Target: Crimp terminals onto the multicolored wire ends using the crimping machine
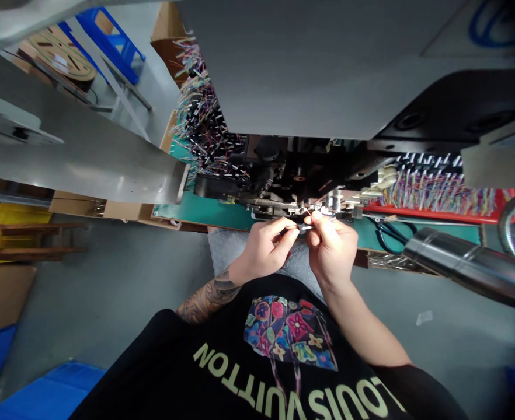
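My left hand (271, 244) and my right hand (333, 248) meet at the front of a machine (279, 204), just above the table edge. Thumb and forefinger of each are pinched together. Between the fingertips runs a thin wire (305, 227) with a whitish part; its finer details are too small to make out. A short orange-brown strand sticks up by the right fingertips. Small metal parts of the machine lie directly behind the fingers.
Bundles of many-coloured wires (205, 116) lie at the back left, and more wires (441, 189) fill a red tray (428, 214) on the right. Dark-handled scissors (391, 234) rest on the green table (213, 211). A metal tube (463, 259) juts in from the right. A wooden stool (25, 240) stands left.
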{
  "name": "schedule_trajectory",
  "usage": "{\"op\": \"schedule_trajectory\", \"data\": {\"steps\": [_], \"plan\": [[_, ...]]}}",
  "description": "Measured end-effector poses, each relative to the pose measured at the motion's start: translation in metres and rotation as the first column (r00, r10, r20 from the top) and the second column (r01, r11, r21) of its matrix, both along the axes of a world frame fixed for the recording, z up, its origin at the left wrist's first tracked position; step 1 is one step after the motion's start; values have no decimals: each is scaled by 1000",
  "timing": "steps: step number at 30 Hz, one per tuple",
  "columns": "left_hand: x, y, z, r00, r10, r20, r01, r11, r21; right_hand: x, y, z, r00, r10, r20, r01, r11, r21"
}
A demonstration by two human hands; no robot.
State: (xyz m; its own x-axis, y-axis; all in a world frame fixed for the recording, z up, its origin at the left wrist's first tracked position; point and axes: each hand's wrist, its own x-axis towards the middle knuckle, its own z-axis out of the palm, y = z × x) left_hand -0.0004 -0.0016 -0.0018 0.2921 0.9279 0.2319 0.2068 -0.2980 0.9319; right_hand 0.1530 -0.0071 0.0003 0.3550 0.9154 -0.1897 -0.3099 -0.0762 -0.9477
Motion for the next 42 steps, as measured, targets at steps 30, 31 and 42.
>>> {"op": "schedule_trajectory", "data": {"steps": [30, 31, 42], "plan": [[-5, 2, 9, 991, -2, 131, 23, 987, -160, 13, -2, -6, 979, -14, 203, -6, 995, 102], [-5, 2, 8, 993, 7, 119, 11, 989, -145, 13, -2, -6, 977, -9, 213, -13, 995, 99], [-4, 1, 1, 998, 63, -3, -63, 998, 3, 14, -2, -6, 968, 44, 246, -72, 992, 105]]}}
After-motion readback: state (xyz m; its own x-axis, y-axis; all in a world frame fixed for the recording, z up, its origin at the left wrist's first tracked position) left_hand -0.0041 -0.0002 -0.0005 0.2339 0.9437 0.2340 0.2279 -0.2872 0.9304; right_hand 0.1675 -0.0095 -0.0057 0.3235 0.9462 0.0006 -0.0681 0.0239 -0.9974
